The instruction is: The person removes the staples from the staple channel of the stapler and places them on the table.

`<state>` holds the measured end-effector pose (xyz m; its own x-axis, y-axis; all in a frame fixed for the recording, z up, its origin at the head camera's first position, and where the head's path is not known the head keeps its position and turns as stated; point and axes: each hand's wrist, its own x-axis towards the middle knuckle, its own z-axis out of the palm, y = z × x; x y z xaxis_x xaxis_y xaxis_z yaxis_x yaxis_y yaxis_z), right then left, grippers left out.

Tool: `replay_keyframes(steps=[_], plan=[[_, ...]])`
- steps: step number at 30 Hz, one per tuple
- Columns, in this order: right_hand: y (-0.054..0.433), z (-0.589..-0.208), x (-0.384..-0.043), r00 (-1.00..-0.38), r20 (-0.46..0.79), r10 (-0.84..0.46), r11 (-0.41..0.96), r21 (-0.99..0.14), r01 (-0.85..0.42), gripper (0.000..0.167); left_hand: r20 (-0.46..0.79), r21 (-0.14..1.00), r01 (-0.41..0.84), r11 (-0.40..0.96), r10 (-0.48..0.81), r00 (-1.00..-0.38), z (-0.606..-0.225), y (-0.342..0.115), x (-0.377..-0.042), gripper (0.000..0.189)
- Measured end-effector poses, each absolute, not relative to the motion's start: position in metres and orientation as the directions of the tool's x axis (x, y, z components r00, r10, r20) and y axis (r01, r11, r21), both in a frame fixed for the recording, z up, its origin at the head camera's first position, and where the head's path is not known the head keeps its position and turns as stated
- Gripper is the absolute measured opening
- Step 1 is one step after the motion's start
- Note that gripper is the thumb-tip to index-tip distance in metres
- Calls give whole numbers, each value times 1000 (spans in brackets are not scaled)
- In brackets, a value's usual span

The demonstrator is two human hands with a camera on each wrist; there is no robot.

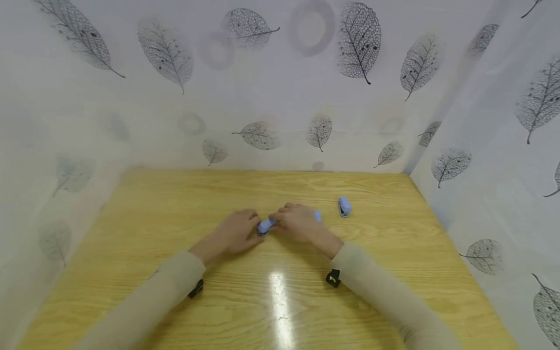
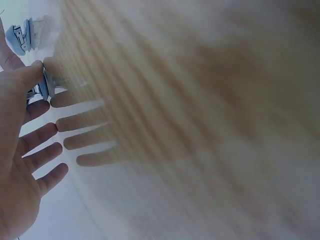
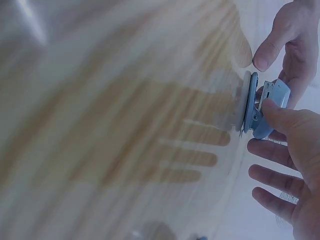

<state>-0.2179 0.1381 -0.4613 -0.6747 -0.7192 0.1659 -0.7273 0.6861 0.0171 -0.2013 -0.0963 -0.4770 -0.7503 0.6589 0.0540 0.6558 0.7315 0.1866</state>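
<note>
Step in hand looks like positioning: the right hand pinches a small stapler between thumb and fingers, with its last fingers out loose. The stapler is on the table between the two hands, base down by the look of its reflection. Left hand is at its far end, fingers fairly straight and spread. Can't fully tell if those fingertips touch it; thumb and blur get in the way.

Second stapler sits just behind the right hand, partly hidden. Third stapler is apart, farther right, nobody on it.

My read: next move calls for a steady base and a light pinch, then a clean let-go without dragging it.

Materials: pale blue rounded shell, probably smooth plastic, with a bright metal arm showing between shell and base. Base is flat with rounded edges. Table is yellowish wood grain under a glossy finish, mirrors the fingers clearly. Backdrop is a whitish, slightly translucent sheet printed with dark skeleton leaves and faint rings.
</note>
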Motion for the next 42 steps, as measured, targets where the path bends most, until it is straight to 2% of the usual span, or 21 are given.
replay_keyframes(steps=[5,10,20,29,42], plan=[[124,-462,-215,-676,166,-718,685,-6,-729,33,72,197,632,750,632,-772,-476,-111,-196,39],[108,-460,-212,-685,117,-719,688,-17,-726,33,82,184,613,768,610,-788,-475,-127,-193,36],[84,-451,-211,-667,41,-744,668,2,-744,33,176,192,640,744,615,-768,-483,-152,-188,30],[62,-456,-214,-593,47,-804,595,73,-800,30,217,192,644,741,608,-764,-484,-175,-180,23],[52,-459,-218,-507,19,-861,507,83,-858,41,226,209,622,754,582,-781,-486,-183,-173,26]])
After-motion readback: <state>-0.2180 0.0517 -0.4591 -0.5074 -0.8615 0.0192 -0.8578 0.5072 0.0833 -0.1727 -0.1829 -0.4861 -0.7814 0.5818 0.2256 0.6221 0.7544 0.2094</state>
